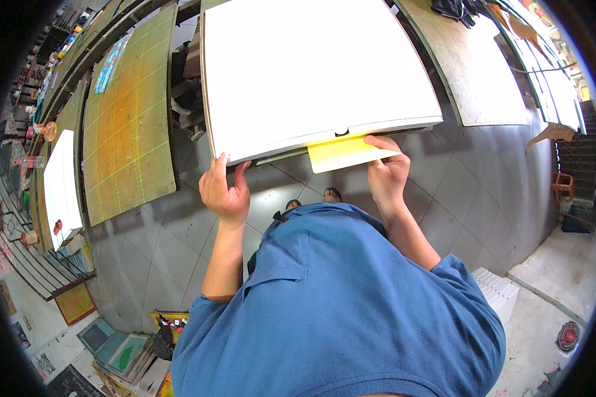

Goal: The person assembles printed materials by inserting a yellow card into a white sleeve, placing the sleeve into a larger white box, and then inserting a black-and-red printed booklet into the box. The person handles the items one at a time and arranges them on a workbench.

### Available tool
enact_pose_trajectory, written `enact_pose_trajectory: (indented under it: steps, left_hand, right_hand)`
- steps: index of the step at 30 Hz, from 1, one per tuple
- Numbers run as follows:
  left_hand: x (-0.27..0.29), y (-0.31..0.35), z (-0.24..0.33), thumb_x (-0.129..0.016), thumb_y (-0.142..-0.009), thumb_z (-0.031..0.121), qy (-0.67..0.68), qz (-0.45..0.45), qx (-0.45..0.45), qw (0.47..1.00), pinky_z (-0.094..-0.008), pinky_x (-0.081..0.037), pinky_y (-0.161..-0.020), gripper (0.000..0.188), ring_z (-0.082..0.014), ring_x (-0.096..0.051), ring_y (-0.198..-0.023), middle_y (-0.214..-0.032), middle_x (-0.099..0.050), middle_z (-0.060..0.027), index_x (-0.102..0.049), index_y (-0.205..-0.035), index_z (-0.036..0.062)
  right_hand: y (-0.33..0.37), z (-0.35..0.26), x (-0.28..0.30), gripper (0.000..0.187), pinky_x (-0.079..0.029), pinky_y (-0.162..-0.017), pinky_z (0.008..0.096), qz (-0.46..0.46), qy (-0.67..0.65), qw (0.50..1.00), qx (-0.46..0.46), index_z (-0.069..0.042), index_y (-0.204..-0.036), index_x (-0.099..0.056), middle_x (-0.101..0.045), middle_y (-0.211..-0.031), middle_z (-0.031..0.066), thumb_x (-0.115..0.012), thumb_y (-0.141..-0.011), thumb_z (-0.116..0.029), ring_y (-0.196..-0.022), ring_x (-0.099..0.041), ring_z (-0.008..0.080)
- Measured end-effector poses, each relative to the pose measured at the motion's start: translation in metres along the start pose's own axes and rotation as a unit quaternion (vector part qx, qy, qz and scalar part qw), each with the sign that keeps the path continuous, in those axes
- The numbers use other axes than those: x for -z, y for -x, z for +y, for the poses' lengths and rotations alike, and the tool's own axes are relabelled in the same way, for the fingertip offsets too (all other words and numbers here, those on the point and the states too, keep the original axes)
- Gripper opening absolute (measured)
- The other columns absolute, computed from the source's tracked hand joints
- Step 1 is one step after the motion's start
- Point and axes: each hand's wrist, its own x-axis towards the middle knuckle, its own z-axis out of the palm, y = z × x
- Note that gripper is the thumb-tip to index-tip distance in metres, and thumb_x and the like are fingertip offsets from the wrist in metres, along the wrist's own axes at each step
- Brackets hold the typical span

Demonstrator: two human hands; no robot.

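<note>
A large, flat white box (318, 73) lies before me, with a small dark notch in its front edge. My left hand (225, 195) is closed on its near left corner, fingertips against the side and thumb by the lower front edge. A yellow sheet (341, 155) sticks out from beneath the box's front edge, right of the middle. Between thumb and fingers, my right hand (387, 173) pinches the sheet's right end. The sheet's far edge is hidden behind the box front.
Left of the box stands a worn, greenish-brown board (129, 126) with grid lines. Another pale board (477, 73) is on the right. Farther left lies a narrow white box (63, 188) with a red spot. Grey floor tiles (450, 192) run below; a reddish stool (563, 187) stands far right.
</note>
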Motion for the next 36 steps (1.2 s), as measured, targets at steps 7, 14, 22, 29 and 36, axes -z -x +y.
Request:
enact_pose_trajectory:
  steps: [7, 14, 22, 29, 36]
  left_hand:
    - [0.001, -0.005, 0.029, -0.074, -0.071, 0.022, 0.028, 0.082, -0.024, 0.996, -0.0404, -0.033, -0.088, 0.053, -0.0272, -0.049, -0.104, -0.118, -0.051, -0.0148, -0.048, -0.114, 0.0031]
    - [-0.017, -0.013, 0.073, -0.071, -0.073, 0.021, 0.115, -0.043, -0.172, 0.977, -0.0441, -0.021, -0.101, 0.046, -0.0290, -0.041, -0.119, -0.122, -0.050, -0.0132, -0.054, -0.114, 0.0108]
    - [-0.036, -0.029, 0.103, -0.061, -0.079, 0.031, -0.005, -0.128, -0.158, 0.979, -0.0495, -0.004, -0.105, 0.048, -0.0260, -0.036, -0.126, -0.132, -0.047, -0.0018, -0.052, -0.123, 0.0157]
    - [-0.039, -0.035, 0.108, -0.063, -0.075, 0.028, 0.002, -0.175, -0.121, 0.977, -0.0515, -0.017, -0.097, 0.046, -0.0234, -0.040, -0.121, -0.127, -0.049, -0.0013, -0.053, -0.119, 0.0161]
    - [-0.036, -0.052, 0.102, -0.065, -0.072, 0.021, 0.014, -0.195, -0.152, 0.969, -0.0487, -0.029, -0.089, 0.043, -0.0216, -0.045, -0.111, -0.118, -0.052, -0.0018, -0.055, -0.114, 0.0176]
  right_hand:
    - [-0.003, -0.012, 0.009, 0.014, -0.047, -0.065, 0.0226, -0.042, -0.062, 0.997, -0.017, 0.002, -0.086, -0.066, -0.065, -0.083, 0.0122, -0.066, -0.074, -0.004, -0.076, -0.062, 0.0147]
    - [-0.006, -0.014, 0.004, 0.021, -0.044, -0.051, 0.0225, -0.023, 0.034, 0.999, -0.004, 0.005, -0.079, -0.064, -0.062, -0.068, 0.0099, -0.072, -0.073, -0.013, -0.058, -0.057, 0.0102]
    - [-0.008, -0.020, 0.002, 0.026, -0.041, -0.047, 0.0236, 0.018, 0.142, 0.988, 0.064, 0.000, -0.080, -0.062, -0.057, -0.063, 0.0070, -0.076, -0.068, -0.018, -0.049, -0.049, 0.0123]
    - [-0.023, -0.024, 0.016, 0.037, -0.042, -0.069, 0.0304, 0.071, 0.140, 0.920, 0.358, -0.008, -0.097, -0.061, -0.055, -0.104, 0.0095, -0.076, -0.066, -0.021, -0.084, -0.053, 0.0205]
    - [-0.049, -0.053, 0.032, 0.051, -0.022, -0.101, 0.0474, -0.215, 0.350, 0.824, 0.391, -0.023, -0.118, -0.055, -0.042, -0.135, 0.0004, -0.069, -0.070, -0.031, -0.120, -0.040, 0.0224]
